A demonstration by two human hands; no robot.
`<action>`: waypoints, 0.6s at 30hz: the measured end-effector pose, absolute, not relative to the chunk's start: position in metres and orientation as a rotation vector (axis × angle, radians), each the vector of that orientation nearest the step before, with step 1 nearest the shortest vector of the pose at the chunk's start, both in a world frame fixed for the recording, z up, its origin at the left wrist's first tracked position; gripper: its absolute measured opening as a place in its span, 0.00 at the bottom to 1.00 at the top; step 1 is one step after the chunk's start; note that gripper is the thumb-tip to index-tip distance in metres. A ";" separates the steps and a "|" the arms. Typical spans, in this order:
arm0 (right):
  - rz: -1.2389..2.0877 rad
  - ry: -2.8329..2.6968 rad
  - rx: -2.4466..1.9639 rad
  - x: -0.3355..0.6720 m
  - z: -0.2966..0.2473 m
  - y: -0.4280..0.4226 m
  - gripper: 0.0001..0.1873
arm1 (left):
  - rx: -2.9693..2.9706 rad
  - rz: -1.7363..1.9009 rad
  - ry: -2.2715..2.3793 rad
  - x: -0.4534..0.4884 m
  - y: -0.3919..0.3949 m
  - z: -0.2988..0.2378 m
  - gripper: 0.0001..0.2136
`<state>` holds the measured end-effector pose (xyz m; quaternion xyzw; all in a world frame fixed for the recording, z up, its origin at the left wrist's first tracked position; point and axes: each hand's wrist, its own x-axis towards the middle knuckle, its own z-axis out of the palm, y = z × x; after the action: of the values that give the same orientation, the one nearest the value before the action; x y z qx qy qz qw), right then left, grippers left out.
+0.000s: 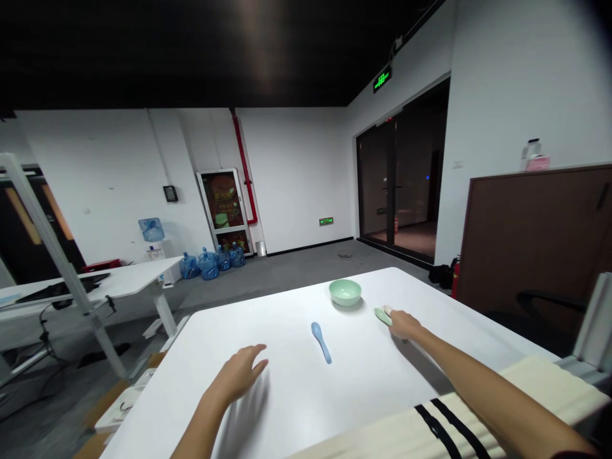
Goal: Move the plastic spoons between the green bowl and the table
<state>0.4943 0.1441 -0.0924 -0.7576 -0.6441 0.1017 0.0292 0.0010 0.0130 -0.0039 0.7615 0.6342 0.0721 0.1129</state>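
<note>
My right hand [404, 325] is closed around the handles of two spoons on the right side of the white table. The bowl of a green spoon [382, 315] sticks out past the fingers, and a pale cream spoon [387, 310] shows just behind it. Over the left part of the table hovers my left hand [243, 370], thumb and fingers apart, holding nothing. Between the hands a blue spoon [320, 342] lies on the tabletop, nearer the left hand. A light green bowl [345, 292] stands upright farther back, to the left of the right hand.
A cream cloth [382, 430] with black straps lies along the near edge of the white table [287, 389]. To the right rises a brown cabinet [535, 248]. Another desk [143, 280] stands at the left, with several blue water jugs [208, 264] on the floor behind.
</note>
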 end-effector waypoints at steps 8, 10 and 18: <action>0.390 -2.011 -2.283 0.457 -0.058 0.146 0.17 | 2.252 0.194 1.851 0.000 0.010 -0.002 0.26; 0.418 -2.050 -2.248 0.444 -0.054 0.146 0.17 | 2.251 0.198 1.851 0.000 0.009 -0.001 0.26; 0.463 -2.087 -2.209 0.406 -0.068 0.137 0.16 | 2.253 0.213 1.853 -0.001 0.007 -0.001 0.25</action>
<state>0.4056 0.1371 -0.0678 -0.7181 -0.6786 0.1507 0.0337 -0.0006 0.0072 -0.0006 0.7657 0.6299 0.0723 0.1079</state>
